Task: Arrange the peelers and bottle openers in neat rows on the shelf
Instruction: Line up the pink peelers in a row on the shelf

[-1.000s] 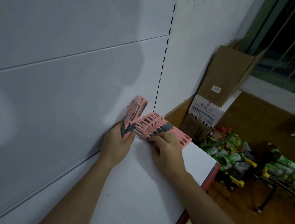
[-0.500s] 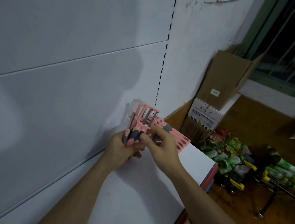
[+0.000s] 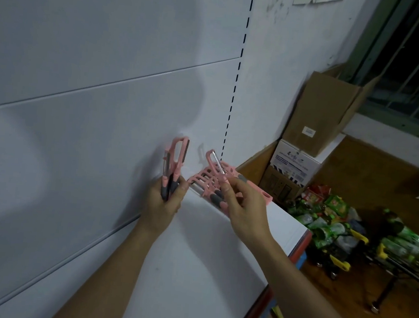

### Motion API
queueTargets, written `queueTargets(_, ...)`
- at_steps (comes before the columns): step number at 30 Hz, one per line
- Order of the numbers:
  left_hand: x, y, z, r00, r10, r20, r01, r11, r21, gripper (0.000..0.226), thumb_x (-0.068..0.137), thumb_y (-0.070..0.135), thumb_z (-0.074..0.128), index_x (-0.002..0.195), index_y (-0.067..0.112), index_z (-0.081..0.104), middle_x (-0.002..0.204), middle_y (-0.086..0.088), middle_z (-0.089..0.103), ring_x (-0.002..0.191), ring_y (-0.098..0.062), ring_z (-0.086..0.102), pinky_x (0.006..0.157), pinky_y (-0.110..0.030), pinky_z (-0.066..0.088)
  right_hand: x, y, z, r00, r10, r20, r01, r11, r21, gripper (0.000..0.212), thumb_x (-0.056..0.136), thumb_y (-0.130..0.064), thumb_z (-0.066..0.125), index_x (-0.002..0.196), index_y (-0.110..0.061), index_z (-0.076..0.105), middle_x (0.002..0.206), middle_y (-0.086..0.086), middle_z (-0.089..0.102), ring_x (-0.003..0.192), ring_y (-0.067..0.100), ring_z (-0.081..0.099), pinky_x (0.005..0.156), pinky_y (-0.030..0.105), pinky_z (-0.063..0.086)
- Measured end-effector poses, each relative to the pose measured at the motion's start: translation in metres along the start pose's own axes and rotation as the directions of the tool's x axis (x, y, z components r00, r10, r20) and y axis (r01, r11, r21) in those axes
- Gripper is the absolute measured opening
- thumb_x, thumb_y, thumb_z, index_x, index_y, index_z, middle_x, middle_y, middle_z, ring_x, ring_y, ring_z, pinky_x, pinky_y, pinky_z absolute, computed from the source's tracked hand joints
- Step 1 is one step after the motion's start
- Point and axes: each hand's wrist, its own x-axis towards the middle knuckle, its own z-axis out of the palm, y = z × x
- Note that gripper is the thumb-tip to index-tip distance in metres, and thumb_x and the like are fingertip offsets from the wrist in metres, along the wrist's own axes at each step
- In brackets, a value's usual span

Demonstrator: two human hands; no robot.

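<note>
Pulled apart after meeting half a second ago at the bunch of peelers [image 3: 174, 171]. Now carrying a single peeler [image 3: 215, 162] off in the right hand [image 3: 243, 208], over the row of peelers [image 3: 202, 181] lying on the shelf [image 3: 207, 255] near the back panel [image 3: 105, 124].

Means one more piece drawn from the bunch and on its way to the row, probably to be laid beside the others.

Pinching that single peeler low on its neck between right thumb and fingers [image 3: 227, 192], blade end up and tilted left, raised just above the row. Gripping the bunch upright in the left hand [image 3: 165, 203], curled tight round the gray handles, close to the back panel. Cannot tell any bottle openers apart here.
</note>
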Motion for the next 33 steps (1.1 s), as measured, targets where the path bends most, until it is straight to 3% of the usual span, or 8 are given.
queueTargets(2,0.000,0.001,-0.001,1.000,0.007,-0.009,-0.007,0.998,-0.062,0.043,0.087,0.045,0.063,0.088,0.003,0.057,0.053,0.001,0.041,0.047,-0.015,0.036,0.046,-0.026,0.033,-0.001,0.006,-0.001,0.998,-0.061,-0.002,0.060,0.982,-0.179,0.024,0.105,-0.031,0.049,0.103,-0.023,0.072,0.086,-0.006,0.064,0.080,0.013,0.058,0.067,0.040,0.051)
queueTargets(5,0.002,0.000,-0.004,1.000,-0.005,-0.019,0.006,1.000,0.021,0.013,0.092,0.035,0.060,0.095,0.023,0.063,0.060,0.001,0.058,0.049,-0.011,0.045,0.046,-0.022,0.039,-0.005,0.011,0.002,0.992,-0.108,0.059,0.120,0.951,-0.285,0.029,0.100,-0.024,0.048,0.121,-0.020,0.068,0.100,-0.007,0.056,0.089,0.005,0.046,0.073,0.023,0.040)
queueTargets(8,0.003,-0.002,-0.005,1.000,-0.004,-0.016,0.005,0.998,0.068,0.015,0.092,0.024,0.057,0.106,0.026,0.063,0.075,0.002,0.069,0.056,-0.006,0.057,0.053,-0.016,0.044,-0.005,0.013,0.007,0.989,-0.110,0.097,0.140,0.912,-0.385,0.040,0.099,-0.021,0.055,0.140,-0.023,0.057,0.114,-0.006,0.054,0.095,-0.001,0.039,0.079,0.011,0.035)
queueTargets(13,0.000,-0.009,-0.004,0.997,-0.019,-0.072,0.032,0.984,0.178,0.011,0.091,0.022,0.059,0.100,0.025,0.066,0.073,0.001,0.071,0.065,-0.011,0.067,0.058,-0.014,0.048,-0.005,0.009,0.008,0.971,-0.231,0.066,0.230,0.814,-0.533,0.018,0.088,-0.019,0.069,0.104,-0.026,0.067,0.102,-0.004,0.067,0.088,0.018,0.059,0.067,0.033,0.053)
queueTargets(19,-0.003,-0.004,-0.003,0.985,0.087,-0.148,-0.022,0.919,0.395,0.046,0.087,0.045,0.056,0.114,0.010,0.070,0.100,-0.002,0.077,0.090,-0.015,0.072,0.078,-0.018,0.052,-0.006,0.013,0.017,0.946,-0.304,0.115,0.315,0.770,-0.554,0.018,0.089,-0.009,0.072,0.105,-0.016,0.075,0.100,0.003,0.071,0.088,0.021,0.060,0.072,0.027,0.049)
queueTargets(24,-0.003,-0.003,0.000,0.978,0.145,-0.148,-0.054,0.869,0.492,0.017,0.098,0.026,0.063,0.107,0.012,0.066,0.101,-0.003,0.078,0.089,-0.021,0.071,0.075,-0.032,0.054,-0.007,0.017,0.021,0.940,-0.318,0.125,0.328,0.735,-0.593,0.020,0.087,-0.006,0.072,0.105,-0.012,0.076,0.100,0.006,0.072,0.090,0.026,0.062,0.076,0.033,0.051)
queueTargets(29,-0.002,-0.001,0.002,0.982,0.155,-0.110,-0.078,0.859,0.506,0.009,0.098,0.025,0.065,0.095,0.020,0.058,0.073,0.012,0.064,0.064,0.002,0.058,0.055,-0.016,0.036,-0.008,0.021,0.022,0.938,-0.327,0.113,0.327,0.732,-0.597,0.023,0.085,-0.006,0.075,0.106,-0.013,0.077,0.101,0.005,0.073,0.091,0.025,0.063,0.078,0.032,0.050)
queueTargets(33,0.000,-0.001,-0.001,0.991,0.126,-0.044,-0.087,0.861,0.500,0.009,0.099,0.029,0.066,0.098,0.026,0.058,0.078,0.019,0.064,0.072,0.007,0.059,0.059,-0.006,0.040,-0.009,0.026,0.024,0.942,-0.321,0.096,0.315,0.752,-0.580,0.020,0.089,-0.009,0.072,0.108,-0.014,0.077,0.105,0.005,0.071,0.095,0.024,0.061,0.083,0.034,0.051)
